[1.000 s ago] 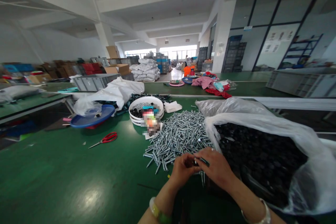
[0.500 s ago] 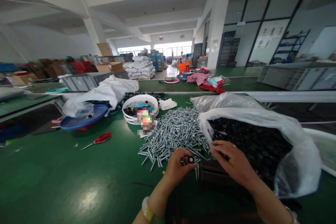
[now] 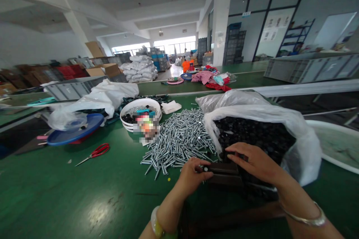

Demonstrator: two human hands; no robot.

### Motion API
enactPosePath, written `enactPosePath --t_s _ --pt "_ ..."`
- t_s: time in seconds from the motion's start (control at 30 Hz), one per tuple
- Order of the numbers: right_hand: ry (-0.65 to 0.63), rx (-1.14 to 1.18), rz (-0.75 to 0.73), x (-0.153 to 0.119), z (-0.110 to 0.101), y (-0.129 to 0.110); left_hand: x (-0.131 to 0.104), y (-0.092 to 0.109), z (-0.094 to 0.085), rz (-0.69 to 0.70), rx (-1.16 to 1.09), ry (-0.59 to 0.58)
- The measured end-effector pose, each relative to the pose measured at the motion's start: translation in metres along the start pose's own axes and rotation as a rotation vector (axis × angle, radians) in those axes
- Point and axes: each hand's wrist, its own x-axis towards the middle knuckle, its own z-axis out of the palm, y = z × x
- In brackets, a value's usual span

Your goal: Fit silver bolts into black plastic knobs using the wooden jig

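Observation:
My left hand (image 3: 192,179) is closed, with thumb and fingertips pinching a small black round piece with a pale centre (image 3: 205,169). Beside it is a dark brown block-shaped thing (image 3: 224,168), partly covered by my hands. My right hand (image 3: 255,164) bends over the right end of that block at the near edge of the bag; its fingers are curled together around something dark that I cannot make out. A heap of silver screws (image 3: 179,134) lies just beyond my left hand. An open white plastic bag (image 3: 304,142) full of small black parts (image 3: 255,130) lies beyond my right hand.
Red-handled scissors (image 3: 99,150) lie on the green table (image 3: 84,190) at left. Behind them stand a blue tray (image 3: 67,137) and a white round tub (image 3: 125,121) holding small parts. A white basin (image 3: 336,134) is at right. Grey crates (image 3: 316,68) stand farther back.
The view has turned slightly right, so the surroundings shift left. My hands have come to the brown block, and the left hand's black piece is now beside it.

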Motion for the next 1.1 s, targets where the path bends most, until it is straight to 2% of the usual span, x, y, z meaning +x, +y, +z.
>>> enactPosePath --t_s 0.23,0.37,0.47,0.57,0.63,0.8,0.87,0.93,1.03,1.1 --pt "0.008 -0.011 0.058 -0.002 -0.006 0.010 -0.002 0.009 0.017 0.039 0.114 -0.026" --pt "-0.035 -0.055 0.058 0.006 0.004 0.010 -0.004 0.010 0.004 0.117 0.124 -0.061" --pt "-0.135 -0.163 0.020 0.026 0.021 0.005 0.006 -0.002 -0.015 0.092 0.063 -0.099" --pt "-0.292 -0.257 0.008 0.056 0.045 -0.001 0.018 -0.024 -0.027 0.014 0.124 0.080" --pt "-0.351 -0.264 0.014 0.075 0.062 -0.005 0.022 -0.038 -0.028 -0.015 0.187 0.128" --pt "-0.426 -0.161 0.084 0.103 0.095 -0.012 0.020 -0.050 -0.020 0.005 0.283 -0.003" --pt "-0.406 -0.064 0.128 0.107 0.096 -0.010 0.019 -0.049 -0.020 0.013 0.269 -0.006" --pt "-0.339 0.069 0.175 0.107 0.087 -0.003 0.018 -0.046 -0.021 0.021 0.231 0.000" --pt "-0.143 0.321 0.270 0.094 0.056 0.020 0.020 -0.037 -0.024 0.040 0.214 -0.011" --pt "0.031 0.502 0.360 0.074 0.032 0.040 0.026 -0.025 -0.025 0.071 0.250 -0.051"
